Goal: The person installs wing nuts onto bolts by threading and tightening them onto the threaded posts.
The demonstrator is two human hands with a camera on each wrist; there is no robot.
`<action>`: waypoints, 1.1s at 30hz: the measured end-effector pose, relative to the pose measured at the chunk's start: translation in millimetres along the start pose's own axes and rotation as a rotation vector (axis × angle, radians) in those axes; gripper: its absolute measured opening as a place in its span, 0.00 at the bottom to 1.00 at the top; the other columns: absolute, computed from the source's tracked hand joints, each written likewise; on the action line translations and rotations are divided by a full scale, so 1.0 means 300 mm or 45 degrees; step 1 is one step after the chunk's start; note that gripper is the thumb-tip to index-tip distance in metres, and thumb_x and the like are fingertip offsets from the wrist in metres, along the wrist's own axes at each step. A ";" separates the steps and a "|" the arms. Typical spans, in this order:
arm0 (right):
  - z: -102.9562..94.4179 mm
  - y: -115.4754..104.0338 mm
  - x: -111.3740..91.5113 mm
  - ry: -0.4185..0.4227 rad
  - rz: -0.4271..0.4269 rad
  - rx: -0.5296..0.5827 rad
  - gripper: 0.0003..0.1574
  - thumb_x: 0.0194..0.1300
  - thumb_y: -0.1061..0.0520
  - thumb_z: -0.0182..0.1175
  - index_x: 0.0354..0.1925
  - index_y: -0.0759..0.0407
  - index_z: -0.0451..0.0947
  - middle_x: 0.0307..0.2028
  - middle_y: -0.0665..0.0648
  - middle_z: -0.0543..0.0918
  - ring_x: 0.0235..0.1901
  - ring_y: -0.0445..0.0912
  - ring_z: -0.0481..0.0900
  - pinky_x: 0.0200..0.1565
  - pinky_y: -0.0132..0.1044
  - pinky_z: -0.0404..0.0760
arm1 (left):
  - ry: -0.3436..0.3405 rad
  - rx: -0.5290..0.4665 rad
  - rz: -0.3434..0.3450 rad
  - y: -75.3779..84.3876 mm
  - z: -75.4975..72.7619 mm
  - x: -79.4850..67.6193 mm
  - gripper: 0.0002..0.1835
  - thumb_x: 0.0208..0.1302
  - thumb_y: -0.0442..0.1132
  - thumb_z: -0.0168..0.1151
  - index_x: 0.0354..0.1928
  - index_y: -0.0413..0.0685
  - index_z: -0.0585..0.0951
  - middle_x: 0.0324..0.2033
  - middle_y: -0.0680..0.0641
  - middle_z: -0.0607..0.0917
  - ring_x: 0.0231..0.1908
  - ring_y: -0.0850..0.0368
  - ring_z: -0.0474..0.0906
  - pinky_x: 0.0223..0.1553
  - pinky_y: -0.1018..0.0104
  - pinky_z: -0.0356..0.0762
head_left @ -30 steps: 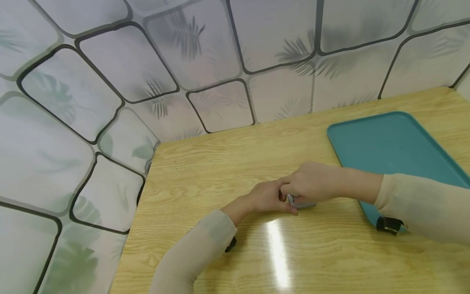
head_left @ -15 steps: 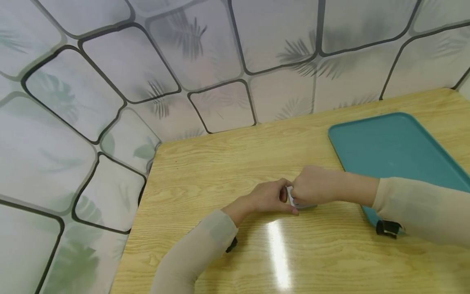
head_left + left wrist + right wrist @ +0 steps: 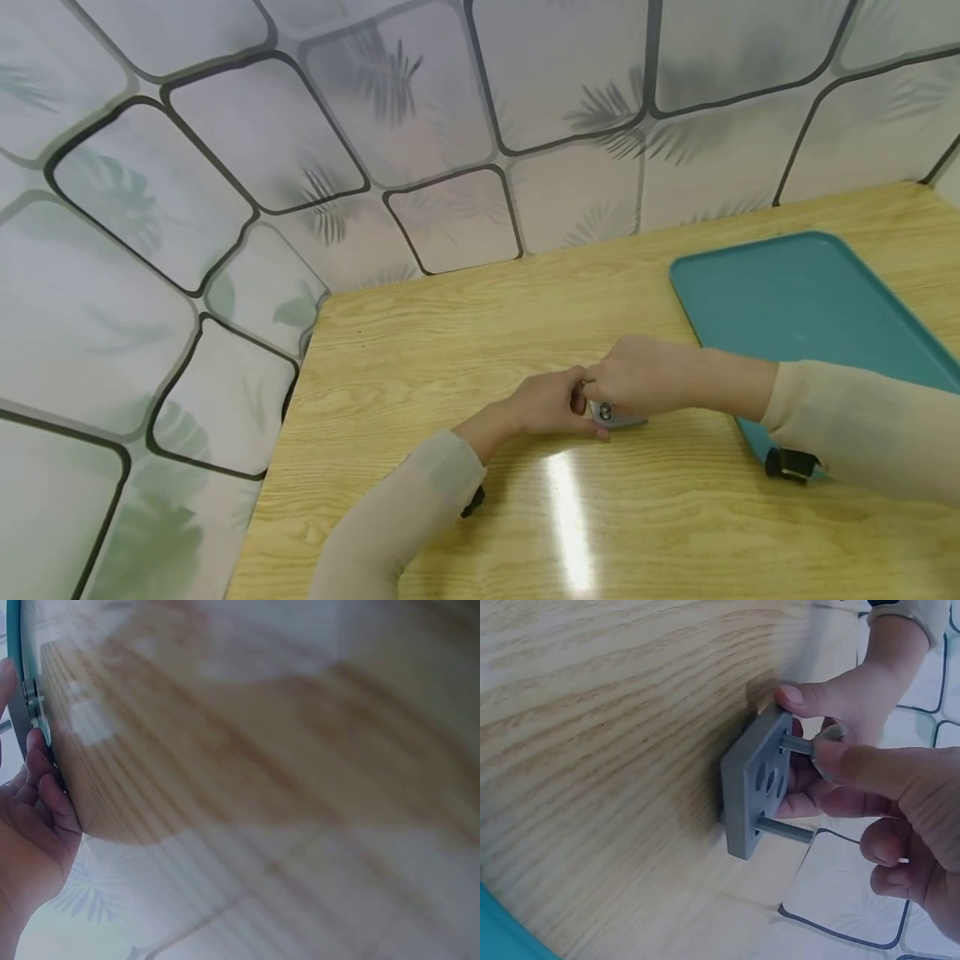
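Left hand (image 3: 549,405) grips a half-hidden plate (image 3: 753,796), tray (image 3: 802,308) at its two o'clock; right hand (image 3: 647,375) pinches a blurry metal piece (image 3: 832,733).

The table (image 3: 420,350) had a yellow wooden top with fine grain lines. Behind it stood a pale back wall (image 3: 577,196), and a second pale wall (image 3: 82,325) was at its left side. Both walls carried dark and grey rounded outlines (image 3: 652,50) and faint leaf drawings (image 3: 402,75). A narrow white reflection (image 3: 568,517) of light lay on the table.
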State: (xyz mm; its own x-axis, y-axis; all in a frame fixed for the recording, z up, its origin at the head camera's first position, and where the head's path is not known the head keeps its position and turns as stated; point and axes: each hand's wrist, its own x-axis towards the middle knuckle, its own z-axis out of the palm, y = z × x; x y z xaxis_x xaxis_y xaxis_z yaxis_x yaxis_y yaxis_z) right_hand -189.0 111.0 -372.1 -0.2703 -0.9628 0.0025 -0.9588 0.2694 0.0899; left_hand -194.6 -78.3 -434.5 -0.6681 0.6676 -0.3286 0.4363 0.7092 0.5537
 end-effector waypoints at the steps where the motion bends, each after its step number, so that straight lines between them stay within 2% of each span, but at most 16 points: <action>1: 0.003 -0.002 0.000 0.001 0.016 -0.001 0.13 0.56 0.54 0.66 0.22 0.51 0.73 0.17 0.42 0.69 0.15 0.33 0.56 0.18 0.25 0.55 | 0.002 -0.002 0.004 -0.002 0.000 0.001 0.27 0.53 0.61 0.67 0.47 0.54 0.71 0.29 0.60 0.76 0.25 0.67 0.69 0.28 0.75 0.67; 3: 0.008 -0.006 -0.001 0.001 0.041 0.004 0.17 0.59 0.53 0.63 0.18 0.51 0.69 0.14 0.42 0.61 0.16 0.35 0.50 0.18 0.26 0.52 | 0.008 -0.002 0.012 -0.003 0.000 0.003 0.32 0.53 0.61 0.67 0.53 0.53 0.70 0.29 0.61 0.76 0.25 0.67 0.69 0.28 0.75 0.67; 6: 0.013 -0.007 -0.006 0.007 0.055 0.008 0.21 0.61 0.52 0.61 0.15 0.50 0.66 0.13 0.42 0.56 0.16 0.35 0.47 0.18 0.27 0.49 | 0.011 -0.009 0.026 -0.003 0.000 0.005 0.35 0.53 0.61 0.67 0.58 0.52 0.68 0.30 0.61 0.76 0.25 0.67 0.69 0.29 0.76 0.67; 8: 0.011 -0.006 -0.006 0.015 0.066 0.036 0.20 0.61 0.52 0.61 0.16 0.50 0.66 0.13 0.42 0.57 0.16 0.35 0.48 0.18 0.27 0.51 | 0.008 -0.011 0.028 -0.004 0.000 0.005 0.34 0.53 0.61 0.67 0.56 0.53 0.69 0.30 0.61 0.76 0.25 0.67 0.69 0.28 0.76 0.67; 12: -0.003 -0.002 -0.006 0.039 0.074 0.104 0.14 0.57 0.52 0.67 0.23 0.52 0.71 0.18 0.43 0.70 0.16 0.33 0.55 0.17 0.26 0.56 | -0.009 -0.023 0.019 -0.006 0.004 0.005 0.26 0.53 0.61 0.67 0.46 0.56 0.70 0.29 0.60 0.75 0.25 0.66 0.69 0.27 0.74 0.67; 14: -0.008 -0.002 -0.004 0.040 0.074 0.122 0.13 0.55 0.54 0.68 0.25 0.52 0.72 0.20 0.43 0.72 0.16 0.33 0.56 0.17 0.25 0.56 | -0.013 -0.019 0.010 -0.007 0.004 0.004 0.24 0.53 0.61 0.66 0.41 0.57 0.69 0.29 0.59 0.75 0.24 0.66 0.68 0.26 0.74 0.67; 18: -0.003 -0.008 0.000 0.026 0.073 0.083 0.13 0.57 0.58 0.65 0.22 0.52 0.70 0.16 0.42 0.65 0.16 0.34 0.51 0.17 0.25 0.51 | 0.001 -0.020 0.007 -0.008 0.006 0.003 0.24 0.53 0.62 0.67 0.41 0.58 0.69 0.29 0.59 0.75 0.25 0.65 0.69 0.27 0.74 0.67; 22: 0.015 -0.017 0.003 0.053 0.084 0.036 0.17 0.58 0.59 0.63 0.20 0.51 0.66 0.15 0.42 0.57 0.16 0.34 0.47 0.17 0.25 0.47 | 0.002 -0.024 0.015 -0.009 0.006 0.003 0.26 0.53 0.62 0.66 0.46 0.57 0.69 0.30 0.59 0.75 0.25 0.66 0.69 0.27 0.74 0.67; 25: 0.026 -0.018 0.003 0.094 0.078 0.024 0.18 0.57 0.59 0.63 0.20 0.50 0.64 0.15 0.42 0.55 0.16 0.34 0.46 0.18 0.25 0.45 | 0.007 -0.022 0.017 -0.009 0.006 0.003 0.28 0.53 0.62 0.67 0.48 0.57 0.69 0.30 0.60 0.75 0.25 0.66 0.69 0.28 0.74 0.67; 28: 0.032 -0.013 0.000 0.111 0.065 0.052 0.16 0.56 0.58 0.64 0.22 0.51 0.65 0.16 0.42 0.57 0.15 0.34 0.47 0.18 0.25 0.46 | 0.009 -0.016 0.021 -0.010 0.007 0.004 0.26 0.53 0.62 0.66 0.45 0.57 0.69 0.29 0.59 0.75 0.25 0.66 0.69 0.27 0.74 0.67; 30: 0.034 -0.009 0.000 0.101 0.060 0.064 0.16 0.57 0.58 0.64 0.22 0.52 0.66 0.16 0.43 0.58 0.16 0.34 0.47 0.18 0.25 0.46 | 0.006 -0.015 0.025 -0.011 0.006 0.005 0.25 0.53 0.62 0.66 0.44 0.57 0.69 0.29 0.59 0.75 0.25 0.66 0.69 0.27 0.74 0.67; 33: 0.037 -0.011 0.004 0.078 0.065 0.067 0.17 0.58 0.57 0.63 0.21 0.52 0.65 0.16 0.43 0.58 0.15 0.34 0.48 0.18 0.25 0.47 | 0.005 -0.024 0.026 -0.013 0.008 0.006 0.27 0.53 0.61 0.66 0.47 0.57 0.70 0.30 0.59 0.75 0.25 0.66 0.69 0.28 0.74 0.67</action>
State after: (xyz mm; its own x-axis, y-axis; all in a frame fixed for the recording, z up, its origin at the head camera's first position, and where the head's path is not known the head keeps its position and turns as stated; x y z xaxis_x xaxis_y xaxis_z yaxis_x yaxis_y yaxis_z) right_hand -187.2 109.3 -383.4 -0.3145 -0.9469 0.0667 -0.9476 0.3173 0.0360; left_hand -196.0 -79.4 -439.1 -0.6617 0.6807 -0.3141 0.4381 0.6911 0.5748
